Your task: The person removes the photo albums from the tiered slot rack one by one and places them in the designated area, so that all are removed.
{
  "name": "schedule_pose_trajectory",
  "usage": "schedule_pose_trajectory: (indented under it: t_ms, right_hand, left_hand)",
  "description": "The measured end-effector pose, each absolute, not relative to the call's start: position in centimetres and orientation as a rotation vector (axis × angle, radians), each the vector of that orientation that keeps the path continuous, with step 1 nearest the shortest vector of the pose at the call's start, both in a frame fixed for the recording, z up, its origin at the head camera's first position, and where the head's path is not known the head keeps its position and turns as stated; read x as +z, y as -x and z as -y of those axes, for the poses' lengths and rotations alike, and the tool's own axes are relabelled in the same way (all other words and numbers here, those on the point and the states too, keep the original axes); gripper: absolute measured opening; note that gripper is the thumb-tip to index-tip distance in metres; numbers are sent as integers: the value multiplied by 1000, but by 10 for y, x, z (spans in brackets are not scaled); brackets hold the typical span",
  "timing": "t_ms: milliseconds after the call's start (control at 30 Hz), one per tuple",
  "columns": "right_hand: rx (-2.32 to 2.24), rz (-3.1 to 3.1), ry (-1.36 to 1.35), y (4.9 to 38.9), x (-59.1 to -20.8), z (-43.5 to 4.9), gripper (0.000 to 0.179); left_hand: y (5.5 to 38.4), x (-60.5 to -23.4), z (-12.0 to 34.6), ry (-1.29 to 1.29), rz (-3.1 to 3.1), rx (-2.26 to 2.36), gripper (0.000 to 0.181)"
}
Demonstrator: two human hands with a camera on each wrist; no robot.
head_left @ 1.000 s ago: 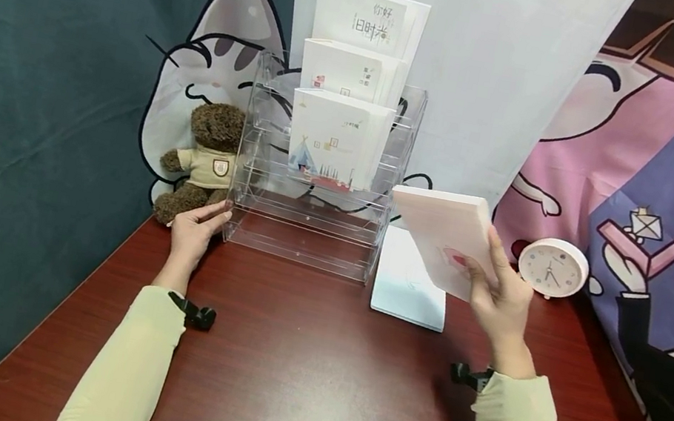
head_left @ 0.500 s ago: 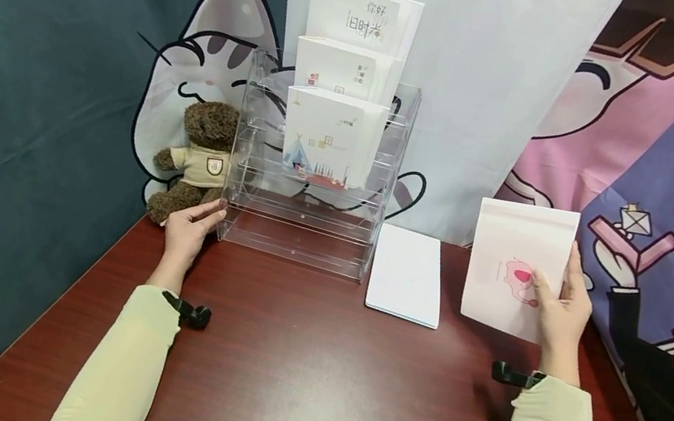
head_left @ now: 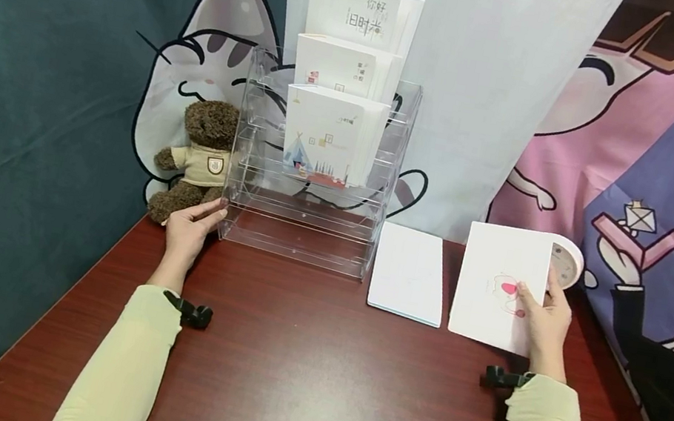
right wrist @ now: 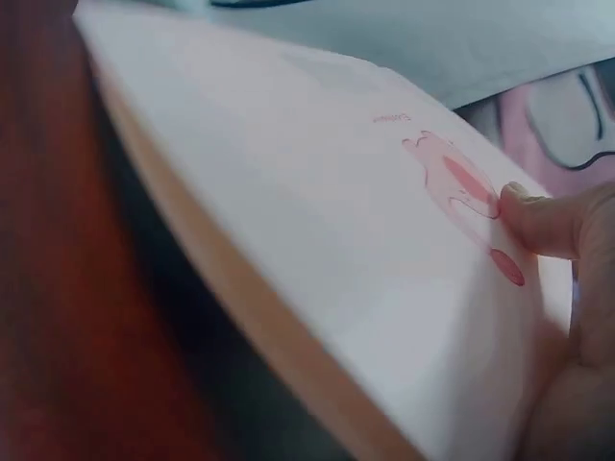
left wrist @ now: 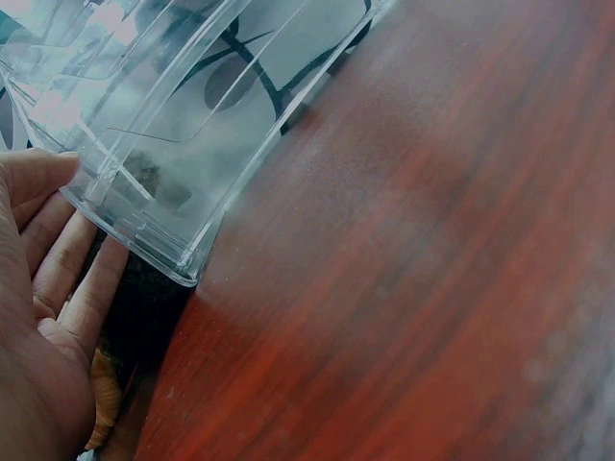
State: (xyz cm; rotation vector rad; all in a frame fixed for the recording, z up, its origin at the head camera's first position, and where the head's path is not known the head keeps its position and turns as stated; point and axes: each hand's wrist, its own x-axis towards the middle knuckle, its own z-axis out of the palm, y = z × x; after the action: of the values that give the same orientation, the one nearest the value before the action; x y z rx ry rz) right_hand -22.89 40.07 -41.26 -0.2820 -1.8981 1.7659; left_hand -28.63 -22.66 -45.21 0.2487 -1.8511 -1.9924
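Note:
My right hand (head_left: 545, 326) pinches a white notebook (head_left: 496, 269) with a pink and red cartoon drawing by its right side, thumb on the cover. In the right wrist view the notebook (right wrist: 288, 221) is close over the table, with dark shadow under its near edge. My left hand (head_left: 186, 240) holds the lower left edge of a clear acrylic display rack (head_left: 295, 257); in the left wrist view the thumb lies on one side of the rack's (left wrist: 144, 226) edge and the fingers on the other. Three white books stand in the rack, the lowest a tent-print book (head_left: 326, 137).
A blank white notebook (head_left: 409, 276) lies flat between the rack and the held notebook. Behind the held one, a round white clock (head_left: 567, 262) is partly hidden. A brown teddy bear (head_left: 207, 150) sits left of the rack on the reddish table (head_left: 294, 376).
My right hand has carried the pink-print notebook to the right, past the flat notebook, turned its cover upright to view, then lowered it toward the table. My left hand has stayed on the rack.

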Motion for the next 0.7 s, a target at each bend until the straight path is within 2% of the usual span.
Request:
schedule_pose_trajectory:
  t_ms: [367,700]
  right_hand:
    - [2005,1940,458,237,-454,-419,71]
    - [2156,1869,164,236,-463,-418,76]
  left_hand:
    - [288,-453,228,-235,1826,-2025,33]
    - [289,-455,229,-253,1843,-2018,32]
